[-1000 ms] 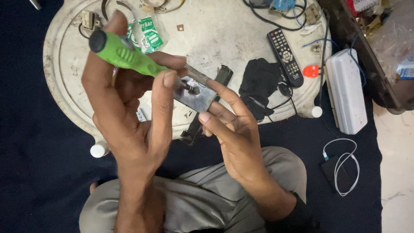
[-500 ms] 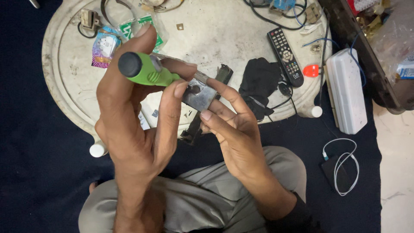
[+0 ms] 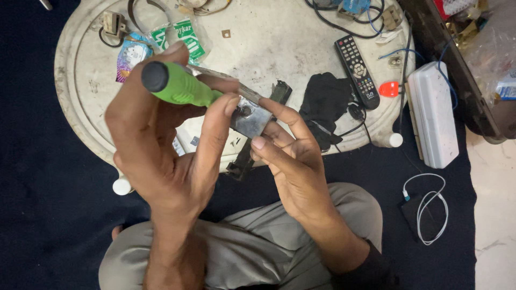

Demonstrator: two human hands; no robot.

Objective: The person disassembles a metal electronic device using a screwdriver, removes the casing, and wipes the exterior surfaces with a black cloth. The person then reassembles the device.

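My left hand [image 3: 161, 161] is wrapped around the green-handled screwdriver [image 3: 174, 86], its tip set into the small grey metal plate [image 3: 251, 119] that my right hand [image 3: 293, 161] pinches by its edges, above the round white tray [image 3: 269, 43]. The plate looks stiff, light and slick, so I judge gripping its edges safest; the handle looks grippy.

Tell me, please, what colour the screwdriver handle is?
Bright green with a black end cap, seen in the head view: screwdriver handle.
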